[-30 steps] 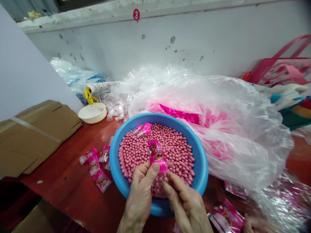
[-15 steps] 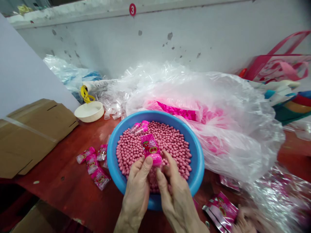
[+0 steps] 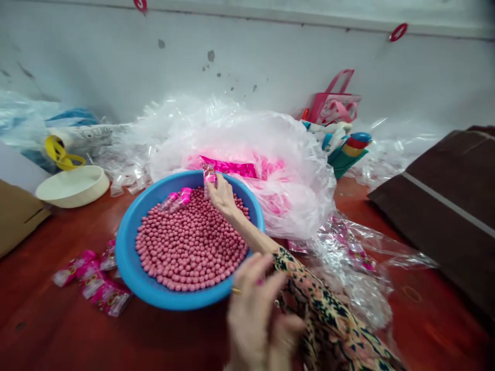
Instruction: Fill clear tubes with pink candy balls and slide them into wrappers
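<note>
White-painted wall (image 3: 294, 62), pitted, with a round red number tag (image 3: 140, 4) at its top edge. Below it, a red-painted tabletop (image 3: 46, 330) carries the following. Large clear plastic bag (image 3: 294, 170), holding pink printed packaging, heaped behind the basin and against its far rim. Blue plastic basin (image 3: 124, 247), round, filled with pink round pellets (image 3: 185, 242); a clear sachet with pink ends (image 3: 177, 200) lies on the pellets near the far rim. Right hand (image 3: 223, 197), its forearm running in from the lower right out of a patterned sleeve (image 3: 328, 309), reaches across the basin; its grip is closed in a fingertip pinch on a small clear sachet (image 3: 209, 174), held just inside the far rim, long axis roughly upright. Left hand (image 3: 251, 314), ringed and blurred, fingers loosely curled, sits beyond the near rim, well apart from that sachet; whether it holds anything cannot be told. The right hand is by far the nearer. Filled pink sachets (image 3: 91, 281) lie grouped on the tabletop left of the basin. Shallow cream dish (image 3: 72, 186) at far left.
</note>
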Available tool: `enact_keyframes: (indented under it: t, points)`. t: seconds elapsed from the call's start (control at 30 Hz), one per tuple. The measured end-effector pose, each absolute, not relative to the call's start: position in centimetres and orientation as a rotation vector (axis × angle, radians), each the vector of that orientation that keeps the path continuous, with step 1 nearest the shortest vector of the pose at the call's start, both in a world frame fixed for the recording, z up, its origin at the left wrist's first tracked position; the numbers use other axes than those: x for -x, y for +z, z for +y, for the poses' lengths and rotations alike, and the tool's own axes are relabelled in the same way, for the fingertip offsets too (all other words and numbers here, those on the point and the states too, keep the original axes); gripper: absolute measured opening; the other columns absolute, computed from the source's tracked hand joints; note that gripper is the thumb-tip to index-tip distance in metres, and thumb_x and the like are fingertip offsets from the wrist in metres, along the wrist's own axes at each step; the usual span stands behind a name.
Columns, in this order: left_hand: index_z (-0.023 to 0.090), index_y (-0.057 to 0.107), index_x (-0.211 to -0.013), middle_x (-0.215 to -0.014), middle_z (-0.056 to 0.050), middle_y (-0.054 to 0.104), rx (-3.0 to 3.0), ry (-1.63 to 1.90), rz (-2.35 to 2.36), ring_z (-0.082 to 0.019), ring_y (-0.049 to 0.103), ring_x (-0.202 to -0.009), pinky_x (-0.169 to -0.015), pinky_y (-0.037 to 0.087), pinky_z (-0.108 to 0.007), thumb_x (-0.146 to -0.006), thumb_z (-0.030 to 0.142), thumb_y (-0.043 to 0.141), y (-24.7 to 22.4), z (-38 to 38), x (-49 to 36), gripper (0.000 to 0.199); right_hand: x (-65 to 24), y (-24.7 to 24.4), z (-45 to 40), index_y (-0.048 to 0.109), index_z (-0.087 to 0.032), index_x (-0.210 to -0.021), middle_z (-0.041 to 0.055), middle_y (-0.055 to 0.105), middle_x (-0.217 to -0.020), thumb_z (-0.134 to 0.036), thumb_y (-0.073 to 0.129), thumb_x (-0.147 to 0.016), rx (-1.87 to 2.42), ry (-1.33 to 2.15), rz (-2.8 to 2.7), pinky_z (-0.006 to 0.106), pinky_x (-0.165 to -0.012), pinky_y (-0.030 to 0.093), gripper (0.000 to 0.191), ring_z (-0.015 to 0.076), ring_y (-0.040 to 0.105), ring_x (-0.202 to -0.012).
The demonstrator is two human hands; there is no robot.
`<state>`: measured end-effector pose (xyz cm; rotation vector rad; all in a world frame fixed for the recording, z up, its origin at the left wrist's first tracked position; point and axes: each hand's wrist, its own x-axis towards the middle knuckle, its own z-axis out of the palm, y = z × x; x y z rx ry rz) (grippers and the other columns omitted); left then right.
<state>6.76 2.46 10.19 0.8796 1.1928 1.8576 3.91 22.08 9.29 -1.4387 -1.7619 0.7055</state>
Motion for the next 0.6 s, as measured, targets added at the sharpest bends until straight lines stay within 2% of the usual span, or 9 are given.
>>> enact_keyframes:
  t: [0.07, 0.13, 0.23, 0.3, 0.37, 0.47, 0.53, 0.6]
  points:
    - [0.026, 0.075, -0.08, -0.111, -0.013, 0.068, -0.843, 1.69, 1.101, -0.034, 0.047, -0.12, -0.106, 0.025, -0.039, -0.059, 0.024, 0.081, 9.8, 1.3, -8.7, 0.022, -4.0, 8.9, 22.7, 0.054, -0.015, -0.118, 0.0072, 0.057, -0.118, -0.032, 0.054, -0.09, 1.489, 0.648, -1.74, 0.04, -0.082, 0.051, 0.033, 0.0204, 0.061, -0.097]
    - [0.025, 0.073, -0.094, -0.127, -0.014, 0.058, -0.784, 1.64, 1.106, -0.035, 0.04, -0.127, -0.108, 0.023, -0.04, -0.058, 0.022, 0.082, 9.2, 0.7, -9.7, 0.037, -4.0, 8.4, 22.8, 0.054, -0.015, -0.118, 0.0071, 0.057, -0.118, -0.033, 0.053, -0.09, 1.514, 0.605, -1.733, 0.04, -0.083, 0.051, 0.033, 0.0202, 0.061, -0.097]
    - [0.023, 0.066, -0.111, -0.14, -0.013, 0.044, -0.618, 1.668, 1.16, -0.034, 0.035, -0.13, -0.104, 0.029, -0.037, -0.057, 0.021, 0.082, 8.0, 0.8, -9.9, 0.057, -3.9, 7.6, 23.2, 0.054, -0.015, -0.119, 0.0071, 0.057, -0.118, -0.032, 0.054, -0.09, 1.533, 0.575, -1.749, 0.04, -0.082, 0.051, 0.033, 0.0204, 0.061, -0.097]
    - [0.022, 0.06, -0.116, -0.139, -0.012, 0.044, -0.504, 1.673, 1.17, -0.031, 0.038, -0.129, -0.1, 0.035, -0.034, -0.057, 0.02, 0.082, 7.3, 1.3, -9.8, 0.063, -3.8, 7.1, 24.0, 0.054, -0.017, -0.118, 0.0075, 0.058, -0.117, -0.031, 0.055, -0.09, 1.547, 0.582, -1.773, 0.04, -0.081, 0.052, 0.031, 0.0202, 0.061, -0.097]
    - [0.021, 0.056, -0.116, -0.13, -0.012, 0.051, -0.45, 1.63, 1.153, -0.028, 0.048, -0.12, -0.094, 0.04, -0.033, -0.059, 0.021, 0.081, 6.8, 1.9, -9.5, 0.063, -3.8, 6.7, 24.9, 0.055, -0.017, -0.117, 0.0076, 0.059, -0.117, -0.03, 0.054, -0.09, 1.555, 0.592, -1.799, 0.04, -0.081, 0.052, 0.03, 0.0196, 0.061, -0.096]
    - [0.018, 0.059, -0.101, -0.096, -0.009, 0.068, -0.41, 1.46, 1.071, -0.022, 0.064, -0.088, -0.078, 0.047, -0.03, -0.066, 0.026, 0.075, 6.6, 2.5, -8.9, 0.039, -4.1, 6.3, 25.6, 0.055, -0.017, -0.117, 0.0076, 0.059, -0.117, -0.031, 0.055, -0.09, 1.549, 0.593, -1.83, 0.041, -0.081, 0.052, 0.03, 0.0198, 0.061, -0.096]
    - [0.017, 0.063, -0.089, -0.078, -0.006, 0.07, -0.397, 1.338, 0.953, -0.02, 0.064, -0.074, -0.071, 0.047, -0.029, -0.07, 0.031, 0.072, 6.7, 2.3, -8.4, 0.025, -4.3, 6.2, 25.6, 0.054, -0.016, -0.118, 0.0077, 0.059, -0.117, -0.031, 0.055, -0.09, 1.54, 0.59, -1.848, 0.041, -0.08, 0.052, 0.031, 0.0201, 0.061, -0.096]
    - [0.019, 0.067, -0.08, -0.072, -0.006, 0.07, -0.453, 1.202, 0.885, -0.02, 0.064, -0.07, -0.067, 0.047, -0.028, -0.069, 0.034, 0.07, 6.9, 1.2, -8.2, 0.019, -4.4, 6.2, 25.3, 0.054, -0.017, -0.118, 0.0077, 0.058, -0.117, -0.031, 0.055, -0.09, 1.529, 0.586, -1.865, 0.041, -0.08, 0.052, 0.031, 0.0202, 0.061, -0.097]
